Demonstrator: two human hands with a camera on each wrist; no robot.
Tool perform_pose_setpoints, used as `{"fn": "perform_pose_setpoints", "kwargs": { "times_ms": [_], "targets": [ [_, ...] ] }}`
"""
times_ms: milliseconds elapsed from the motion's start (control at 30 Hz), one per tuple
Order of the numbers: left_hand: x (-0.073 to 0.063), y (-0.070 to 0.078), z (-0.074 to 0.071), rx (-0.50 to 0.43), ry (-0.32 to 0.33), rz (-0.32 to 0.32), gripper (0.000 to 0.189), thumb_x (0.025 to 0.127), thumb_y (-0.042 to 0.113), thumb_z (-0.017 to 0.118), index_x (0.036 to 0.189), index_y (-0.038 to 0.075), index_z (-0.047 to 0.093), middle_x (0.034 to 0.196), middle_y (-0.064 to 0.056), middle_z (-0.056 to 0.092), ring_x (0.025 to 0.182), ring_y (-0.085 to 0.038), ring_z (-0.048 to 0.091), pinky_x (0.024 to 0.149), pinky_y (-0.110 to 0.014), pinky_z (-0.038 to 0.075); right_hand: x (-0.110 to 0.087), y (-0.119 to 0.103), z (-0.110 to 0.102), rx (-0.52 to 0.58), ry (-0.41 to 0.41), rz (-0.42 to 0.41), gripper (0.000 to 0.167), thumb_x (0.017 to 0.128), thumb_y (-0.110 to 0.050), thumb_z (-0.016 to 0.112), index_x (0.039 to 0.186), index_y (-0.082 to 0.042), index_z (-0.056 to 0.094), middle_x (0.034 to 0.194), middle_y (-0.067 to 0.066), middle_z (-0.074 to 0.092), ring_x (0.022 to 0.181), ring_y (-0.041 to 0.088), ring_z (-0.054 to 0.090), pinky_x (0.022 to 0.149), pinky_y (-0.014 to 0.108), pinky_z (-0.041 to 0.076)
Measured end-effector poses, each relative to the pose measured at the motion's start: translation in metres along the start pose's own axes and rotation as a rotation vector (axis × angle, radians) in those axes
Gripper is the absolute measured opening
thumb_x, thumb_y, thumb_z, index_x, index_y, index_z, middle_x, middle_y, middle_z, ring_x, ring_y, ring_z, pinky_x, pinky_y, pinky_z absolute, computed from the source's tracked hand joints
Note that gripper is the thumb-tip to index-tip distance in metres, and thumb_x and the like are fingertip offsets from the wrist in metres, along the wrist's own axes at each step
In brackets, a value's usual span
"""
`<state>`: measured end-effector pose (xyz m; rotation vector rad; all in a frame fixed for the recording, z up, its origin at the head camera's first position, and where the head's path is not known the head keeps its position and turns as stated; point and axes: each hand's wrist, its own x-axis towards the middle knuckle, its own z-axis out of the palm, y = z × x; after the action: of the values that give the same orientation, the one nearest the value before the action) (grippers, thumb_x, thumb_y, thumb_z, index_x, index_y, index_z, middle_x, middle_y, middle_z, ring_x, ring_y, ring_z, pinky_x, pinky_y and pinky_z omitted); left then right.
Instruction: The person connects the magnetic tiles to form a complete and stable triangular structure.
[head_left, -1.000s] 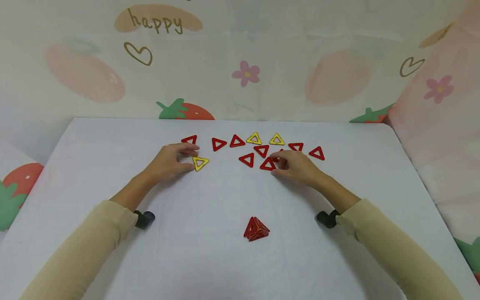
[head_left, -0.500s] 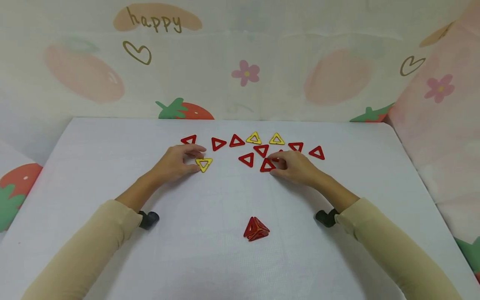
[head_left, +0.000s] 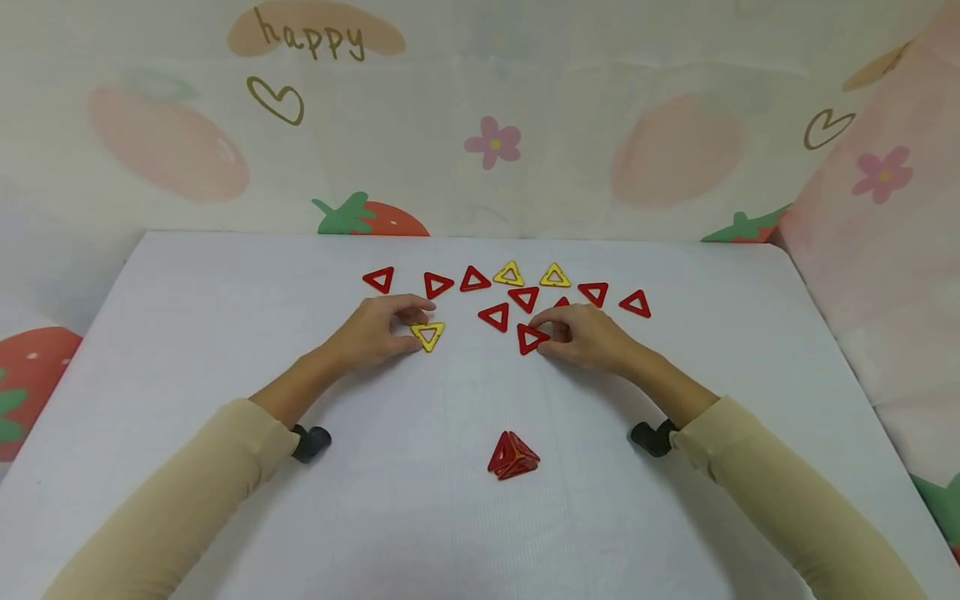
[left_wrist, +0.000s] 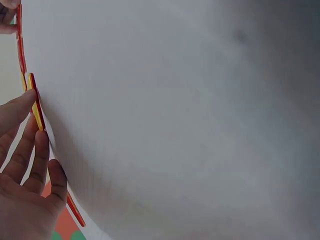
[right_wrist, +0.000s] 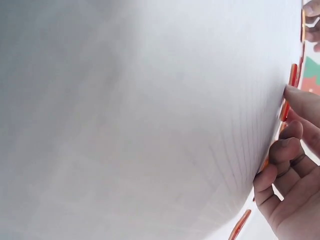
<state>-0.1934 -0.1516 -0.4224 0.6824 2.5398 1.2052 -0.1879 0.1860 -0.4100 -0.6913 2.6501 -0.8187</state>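
My left hand (head_left: 378, 333) pinches a yellow triangular magnetic tile (head_left: 428, 327) between thumb and fingers, over the middle of the table. In the left wrist view this tile (left_wrist: 38, 112) is seen edge-on, showing yellow and red. To the right, my right hand (head_left: 588, 333) pinches a red triangular tile (head_left: 522, 340) by its right side. Edge-on in the right wrist view, the red tile (right_wrist: 293, 75) sits at the thumb tip. Another red tile (head_left: 562, 301) is partly hidden behind the right hand. Nearer me stands a small red pyramid (head_left: 513, 457) built of tiles.
Several red tiles, such as the far left one (head_left: 387, 280) and the far right one (head_left: 636, 312), lie scattered along the back of the white table (head_left: 420, 517). Two yellow tiles lie there too, one left (head_left: 510, 284) and one right (head_left: 555, 285). A printed cloth (head_left: 555, 100) hangs behind.
My left hand has moved right and slightly nearer, carrying the yellow tile, which has turned. My right hand has stayed near its place; the red tile at its fingers has turned to point right.
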Motion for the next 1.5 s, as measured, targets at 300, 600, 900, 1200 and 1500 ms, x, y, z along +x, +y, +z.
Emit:
{"fn": "perform_pose_setpoints", "kwargs": {
  "times_ms": [300, 600, 900, 1200, 1500],
  "targets": [
    [0.003, 0.009, 0.012, 0.006, -0.013, 0.016, 0.051, 0.084, 0.001, 0.077, 0.132, 0.002, 0.060, 0.109, -0.008, 0.069, 0.105, -0.022, 0.062, 0.098, -0.040, 0.048, -0.001, -0.003, 0.003, 0.005, -0.013, -0.011, 0.033, 0.089, -0.016, 0.076, 0.121, -0.012, 0.071, 0.073, -0.001, 0.055, 0.072, 0.017, 0.050, 0.065, 0.031, 0.042],
    [0.007, 0.019, 0.024, 0.038, -0.035, 0.023, 0.052, 0.085, 0.004, 0.078, 0.133, 0.005, 0.059, 0.107, -0.006, 0.068, 0.102, -0.020, 0.061, 0.095, -0.037, 0.050, -0.003, -0.007, 0.005, -0.001, -0.026, -0.006, 0.033, 0.089, -0.017, 0.075, 0.121, -0.012, 0.071, 0.072, -0.002, 0.055, 0.071, 0.017, 0.051, 0.064, 0.031, 0.043],
    [0.011, 0.027, 0.033, 0.072, -0.050, 0.014, 0.052, 0.085, 0.005, 0.078, 0.134, 0.007, 0.059, 0.106, -0.003, 0.067, 0.100, -0.019, 0.060, 0.093, -0.035, 0.051, -0.002, -0.010, 0.009, -0.023, -0.032, 0.002, 0.031, 0.089, -0.017, 0.075, 0.120, -0.013, 0.071, 0.073, -0.002, 0.056, 0.071, 0.016, 0.050, 0.064, 0.030, 0.042],
    [0.014, 0.038, 0.040, 0.114, -0.053, 0.028, 0.051, 0.085, 0.008, 0.079, 0.133, 0.007, 0.060, 0.103, -0.002, 0.067, 0.096, -0.018, 0.059, 0.089, -0.033, 0.051, -0.003, -0.013, 0.010, -0.032, -0.036, -0.019, 0.029, 0.089, -0.016, 0.075, 0.118, -0.011, 0.071, 0.074, -0.002, 0.056, 0.070, 0.015, 0.050, 0.064, 0.029, 0.042],
    [0.017, 0.042, 0.047, 0.124, -0.058, 0.024, 0.051, 0.085, 0.010, 0.079, 0.132, 0.009, 0.060, 0.102, -0.001, 0.067, 0.095, -0.017, 0.059, 0.088, -0.032, 0.051, -0.002, -0.014, 0.012, -0.021, -0.041, -0.022, 0.030, 0.090, -0.017, 0.075, 0.118, -0.010, 0.070, 0.073, -0.003, 0.056, 0.069, 0.014, 0.050, 0.063, 0.028, 0.042]
  ]
}}
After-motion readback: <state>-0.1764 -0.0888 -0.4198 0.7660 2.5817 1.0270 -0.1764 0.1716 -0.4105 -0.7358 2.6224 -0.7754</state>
